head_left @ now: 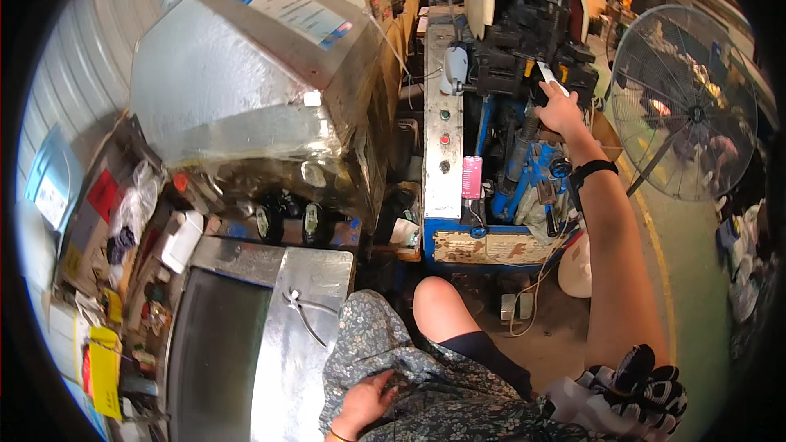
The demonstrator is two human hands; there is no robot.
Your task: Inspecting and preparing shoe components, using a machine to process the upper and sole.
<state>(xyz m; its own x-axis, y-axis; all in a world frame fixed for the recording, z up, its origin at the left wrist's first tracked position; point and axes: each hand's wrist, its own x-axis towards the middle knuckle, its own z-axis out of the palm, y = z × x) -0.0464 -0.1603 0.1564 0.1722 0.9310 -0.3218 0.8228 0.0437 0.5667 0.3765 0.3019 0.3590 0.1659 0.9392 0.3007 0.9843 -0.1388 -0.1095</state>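
My right arm stretches forward to a dark machine head (524,33). My right hand (562,112) is at its front, fingers stretched out and the thumb apart. The fingertips touch the lower end of a narrow white piece (546,73) that sits between black parts of the machine. How firmly they bear on it is hard to see. Low in my lap, my left hand (366,403) rests on the dark floral cloth (385,344). Its fingers are loosely bent and apart, with nothing visible in them.
A control panel with buttons (444,139) runs along the machine's left side. A large caged fan (694,110) stands at the right. On the left are a metal hood (237,74) and a metal-framed table with a dark belt (217,336). A cable (528,311) hangs near the floor.
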